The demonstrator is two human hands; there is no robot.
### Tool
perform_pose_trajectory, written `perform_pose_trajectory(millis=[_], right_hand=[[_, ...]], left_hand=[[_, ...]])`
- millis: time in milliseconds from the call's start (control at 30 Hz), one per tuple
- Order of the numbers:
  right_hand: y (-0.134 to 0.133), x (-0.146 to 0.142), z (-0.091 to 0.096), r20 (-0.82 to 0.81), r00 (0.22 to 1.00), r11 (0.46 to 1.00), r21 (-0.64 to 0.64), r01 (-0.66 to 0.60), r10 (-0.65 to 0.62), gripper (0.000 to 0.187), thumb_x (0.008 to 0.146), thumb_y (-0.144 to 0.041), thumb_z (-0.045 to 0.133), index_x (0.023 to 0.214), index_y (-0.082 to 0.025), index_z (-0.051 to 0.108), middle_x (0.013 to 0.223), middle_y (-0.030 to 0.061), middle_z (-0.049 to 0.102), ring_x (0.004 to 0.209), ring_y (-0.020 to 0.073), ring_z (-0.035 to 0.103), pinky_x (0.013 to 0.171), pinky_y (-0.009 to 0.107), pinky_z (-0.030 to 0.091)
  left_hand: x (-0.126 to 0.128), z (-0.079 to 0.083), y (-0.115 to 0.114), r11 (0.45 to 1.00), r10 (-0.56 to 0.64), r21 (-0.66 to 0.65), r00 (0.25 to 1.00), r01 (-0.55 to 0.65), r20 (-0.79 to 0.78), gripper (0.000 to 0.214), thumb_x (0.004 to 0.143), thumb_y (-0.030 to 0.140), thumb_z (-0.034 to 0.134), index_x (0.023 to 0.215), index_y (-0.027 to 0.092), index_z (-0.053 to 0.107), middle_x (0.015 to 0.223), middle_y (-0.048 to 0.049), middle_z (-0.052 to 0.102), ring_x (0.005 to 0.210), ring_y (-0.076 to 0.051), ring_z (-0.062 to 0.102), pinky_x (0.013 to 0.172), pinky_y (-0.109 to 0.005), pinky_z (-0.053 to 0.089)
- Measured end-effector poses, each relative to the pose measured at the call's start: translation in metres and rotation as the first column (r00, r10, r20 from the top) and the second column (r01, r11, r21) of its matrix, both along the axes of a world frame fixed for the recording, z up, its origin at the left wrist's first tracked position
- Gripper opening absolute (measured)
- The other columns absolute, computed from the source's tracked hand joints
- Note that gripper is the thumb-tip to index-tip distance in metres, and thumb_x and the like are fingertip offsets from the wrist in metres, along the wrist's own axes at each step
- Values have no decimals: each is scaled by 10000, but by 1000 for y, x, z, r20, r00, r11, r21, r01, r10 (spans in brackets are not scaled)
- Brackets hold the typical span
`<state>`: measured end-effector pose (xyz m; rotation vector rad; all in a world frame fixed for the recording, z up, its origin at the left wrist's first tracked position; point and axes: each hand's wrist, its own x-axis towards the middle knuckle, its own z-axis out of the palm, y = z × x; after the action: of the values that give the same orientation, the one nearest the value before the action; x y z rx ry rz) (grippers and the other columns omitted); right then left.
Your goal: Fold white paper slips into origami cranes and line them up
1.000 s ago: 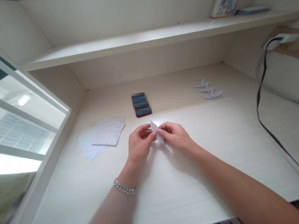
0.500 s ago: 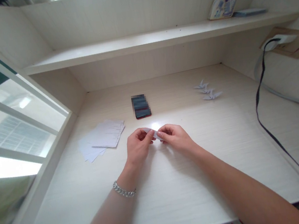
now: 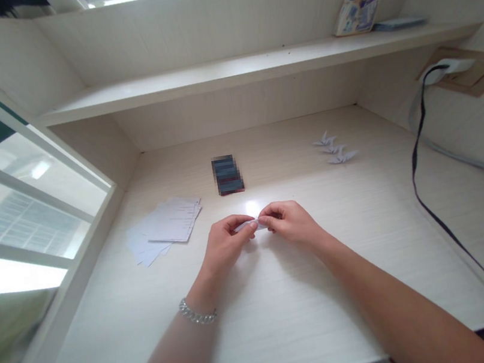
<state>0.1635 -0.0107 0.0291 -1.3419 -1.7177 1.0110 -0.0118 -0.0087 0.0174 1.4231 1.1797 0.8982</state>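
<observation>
Between my two hands is a small folded piece of white paper [image 3: 243, 225], mostly covered by the fingers. My left hand [image 3: 229, 239] pinches it from the left, thumb on the near side. From the other side my right hand [image 3: 290, 220] grips its right end with thumb and forefinger. The fingertips of both hands nearly meet, a little above the desk. To the left lies a loose stack of white paper sheets [image 3: 173, 221]. Several white folded paper cranes [image 3: 342, 156] stand in a short row at the back right.
A dark phone [image 3: 228, 175], its screen blurred out, lies beyond my hands. A black cable [image 3: 427, 202] runs from the wall socket [image 3: 471, 71] down the desk's right side. On the shelf [image 3: 209, 80] above sit a colourful packet [image 3: 357, 14] and a flat bluish item [image 3: 400, 23].
My left hand has shifted slightly down and turned, and the folded paper has gone from slanted to nearly level, with less of it showing. Both hands keep their pinch. The view has tilted slightly.
</observation>
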Motion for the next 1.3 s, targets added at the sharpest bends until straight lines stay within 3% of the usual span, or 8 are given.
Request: perform_pose_trajectory(millis=[167,300,567,800,933,1067,1167,1300], right_hand=[[2,1,-5,-122,991,995,-77,-60,50,155,755,-276,571,775,-164,676,676,21,638,600,128,567,563,247,436],[5,1,-11,-343,937,988,-151,11,-63,278,712,-324,635,927,-147,639,663,21,637,577,140,604,563,273,496],[11,2,-16,-475,854,973,-183,140,-212,373,724,-465,630,932,-155,630,798,71,678,621,141,620,570,277,535],[9,-1,-18,-401,907,981,-185,53,-124,297,723,-428,646,791,-139,642,656,32,634,599,128,598,568,252,502],[9,-4,-20,-431,884,974,-200,103,-182,329,738,-461,616,797,-138,628,644,34,634,584,132,600,572,265,501],[7,-11,-22,-488,834,957,-249,149,-257,364,684,-466,666,866,-160,587,686,31,642,622,155,620,539,261,493],[1,-19,-19,-450,874,976,-191,105,-183,285,678,-405,684,794,-156,610,720,43,648,653,158,612,545,255,481],[-4,-26,-16,-454,864,975,-135,176,-219,247,714,-385,649,798,-152,640,737,54,664,688,169,621,617,280,489]], left_hand=[[0,1,0,1000,-10,-17,1000,10,17,285,700,391,655,834,142,692,781,-84,690,687,-166,616,620,-263,490],[2,0,2,998,18,-68,993,-10,117,273,692,376,669,815,133,688,789,-87,688,677,-158,615,629,-277,511],[3,-3,1,989,112,-122,973,-88,203,296,666,375,700,819,122,685,792,-92,691,650,-155,635,620,-278,521],[4,-2,1,985,129,-146,957,-94,259,303,663,350,711,842,108,680,799,-93,691,670,-157,639,638,-280,525],[5,0,-1,986,106,-151,958,-67,266,316,670,336,710,884,106,674,818,-103,696,693,-166,648,651,-283,526],[7,-3,-1,981,183,-120,944,-155,275,339,685,362,694,914,115,663,841,-104,699,746,-177,659,711,-306,531],[9,-4,-2,975,221,-99,926,-200,306,343,689,364,689,932,127,643,862,-95,698,786,-179,660,730,-313,533],[15,-3,-5,974,225,-71,923,-213,313,358,671,371,698,935,147,610,825,-74,701,810,-200,663,698,-322,544]])
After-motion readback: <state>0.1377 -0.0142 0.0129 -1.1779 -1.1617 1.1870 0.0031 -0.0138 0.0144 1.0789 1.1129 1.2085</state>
